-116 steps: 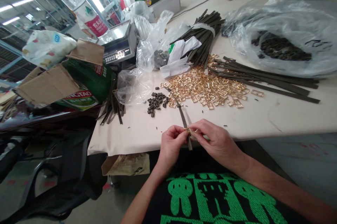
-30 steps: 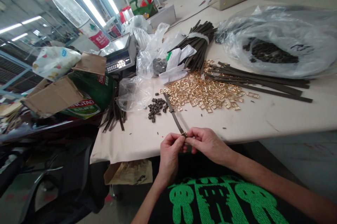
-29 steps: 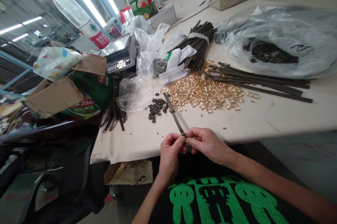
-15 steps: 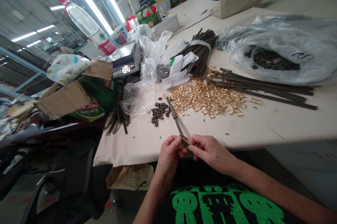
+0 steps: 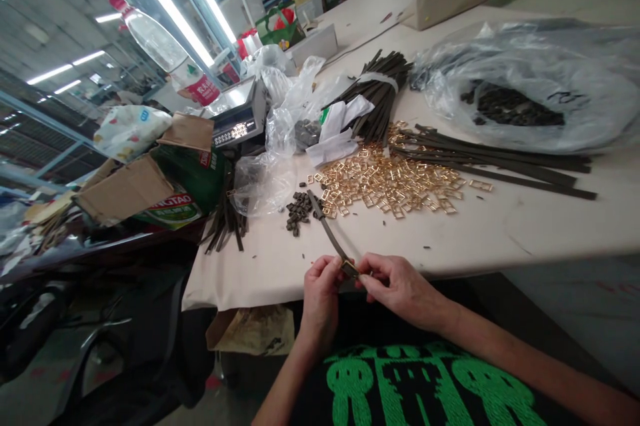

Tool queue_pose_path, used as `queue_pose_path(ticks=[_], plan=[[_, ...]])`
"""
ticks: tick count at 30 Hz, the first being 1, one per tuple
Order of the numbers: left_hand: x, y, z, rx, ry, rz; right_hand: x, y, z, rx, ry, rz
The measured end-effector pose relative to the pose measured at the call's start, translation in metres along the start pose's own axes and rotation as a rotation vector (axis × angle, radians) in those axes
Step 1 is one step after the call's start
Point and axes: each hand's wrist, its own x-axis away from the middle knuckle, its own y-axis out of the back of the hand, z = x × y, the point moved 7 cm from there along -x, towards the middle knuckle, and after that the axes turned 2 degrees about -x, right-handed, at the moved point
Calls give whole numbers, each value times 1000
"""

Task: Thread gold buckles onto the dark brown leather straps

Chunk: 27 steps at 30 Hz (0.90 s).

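Between my two hands, at the table's front edge, is a dark olive strap (image 5: 329,231) with a gold buckle (image 5: 349,269) at its near end. My left hand (image 5: 323,289) pinches the strap and buckle from the left, thumb on top. From the right, my right hand (image 5: 387,279) has thumb and forefinger closed at the strap's near end beside the buckle. A small dark loop (image 5: 317,213) sits around the strap near its far end. Beyond lie a heap of gold buckles (image 5: 395,179) and, left of it, a small pile of dark loops (image 5: 299,211).
Loose dark straps (image 5: 505,163) lie right of the buckles, with a tied bundle of straps (image 5: 380,93) behind. A clear plastic bag (image 5: 540,73) of dark pieces rests at the right. A scale (image 5: 240,116), a water bottle (image 5: 160,46) and an open cardboard box (image 5: 125,193) stand left.
The view has shifted slightly. My hands stay on the strap and buckle; the buckle's frame now shows more plainly between my fingers, and the strap's far part bends a little more leftward.
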Motion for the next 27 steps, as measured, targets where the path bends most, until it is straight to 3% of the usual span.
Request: queue_pose_path(ticks=[12, 21, 27], plan=[[2, -2, -2, -111, -31, -88, 3, 0, 4, 60, 20, -16], [1, -7, 0, -6, 1, -46, 2, 4, 7, 58, 32, -32], [1, -10, 7, 120, 35, -79, 2, 5, 2, 11, -24, -18]])
